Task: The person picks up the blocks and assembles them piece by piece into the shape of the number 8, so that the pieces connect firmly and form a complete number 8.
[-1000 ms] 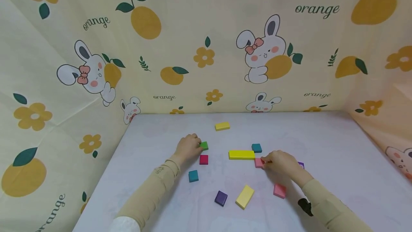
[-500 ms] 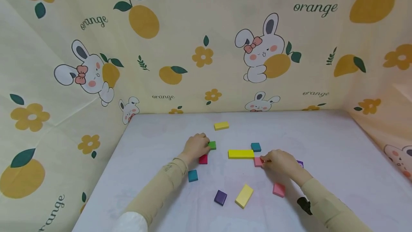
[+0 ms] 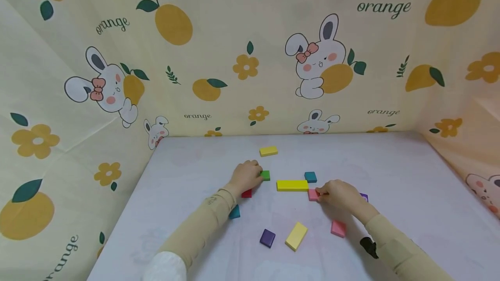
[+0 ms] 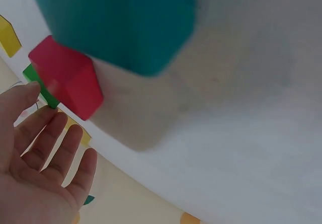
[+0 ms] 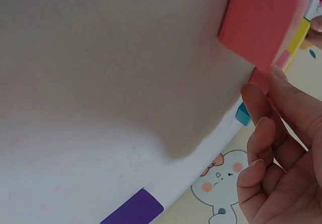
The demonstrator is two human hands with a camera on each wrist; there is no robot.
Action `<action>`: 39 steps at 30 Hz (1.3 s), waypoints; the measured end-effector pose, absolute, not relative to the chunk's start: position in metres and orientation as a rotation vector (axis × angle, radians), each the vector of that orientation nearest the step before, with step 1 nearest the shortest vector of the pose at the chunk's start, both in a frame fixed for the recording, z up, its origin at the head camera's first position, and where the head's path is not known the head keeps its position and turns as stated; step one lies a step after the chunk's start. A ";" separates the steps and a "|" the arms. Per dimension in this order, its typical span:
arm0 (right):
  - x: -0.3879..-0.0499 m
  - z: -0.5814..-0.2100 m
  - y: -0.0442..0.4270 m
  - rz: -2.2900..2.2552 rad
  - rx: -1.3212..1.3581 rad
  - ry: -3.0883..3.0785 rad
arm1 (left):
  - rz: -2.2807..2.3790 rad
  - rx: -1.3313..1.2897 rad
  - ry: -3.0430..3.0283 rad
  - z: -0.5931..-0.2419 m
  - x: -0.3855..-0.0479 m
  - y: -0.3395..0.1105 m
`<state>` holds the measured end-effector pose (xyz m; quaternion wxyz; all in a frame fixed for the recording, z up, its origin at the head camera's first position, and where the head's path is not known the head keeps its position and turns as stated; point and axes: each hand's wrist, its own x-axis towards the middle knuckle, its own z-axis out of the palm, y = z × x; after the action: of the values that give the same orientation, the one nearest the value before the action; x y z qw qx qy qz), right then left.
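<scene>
Green block [image 3: 266, 175] in a thumb-and-finger pinch, the left grip [image 3: 246, 177] hung low over the tabletop [image 3: 187, 159], left of the yellow bar [image 3: 292, 185]; taking the block by its left side seemed meant to keep its bar-facing side uncovered. Whether it touched the tabletop could not be told. The right grip [image 3: 337, 194] pinched a pink block [image 3: 313, 194] at the bar's near right corner, apparently touching, likely to steady it. A teal block [image 3: 310, 177] sat by the far right corner. The left arm [image 3: 207, 219] partly covered a red block [image 3: 248, 194] and a second teal block [image 3: 235, 213]; the right grip partly hid a purple block [image 3: 365, 196]. Nearer the person lay a coral block [image 3: 338, 228], a pale yellow block [image 3: 296, 236] and a dark purple block [image 3: 267, 238]; beyond the left grip, a small yellow block [image 3: 268, 151].
</scene>
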<state>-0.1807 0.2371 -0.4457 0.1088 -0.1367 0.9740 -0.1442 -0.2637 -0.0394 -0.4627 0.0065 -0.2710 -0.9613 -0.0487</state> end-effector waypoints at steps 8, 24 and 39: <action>-0.181 -0.445 0.238 -0.431 -0.414 2.874 | -0.117 -0.875 -3.002 -0.463 -0.264 -0.031; -0.183 -0.445 0.239 -0.420 -0.417 2.856 | -0.129 -0.898 -2.991 -0.462 -0.261 -0.024; -0.182 -0.445 0.238 -0.424 -0.442 2.863 | -0.088 -0.905 -2.956 -0.468 -0.260 -0.024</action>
<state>-0.1823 0.2377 -0.4449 0.1069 -0.1503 0.9723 -0.1439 -0.2596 -0.0237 -0.4682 0.0244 -0.2925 -0.9555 -0.0284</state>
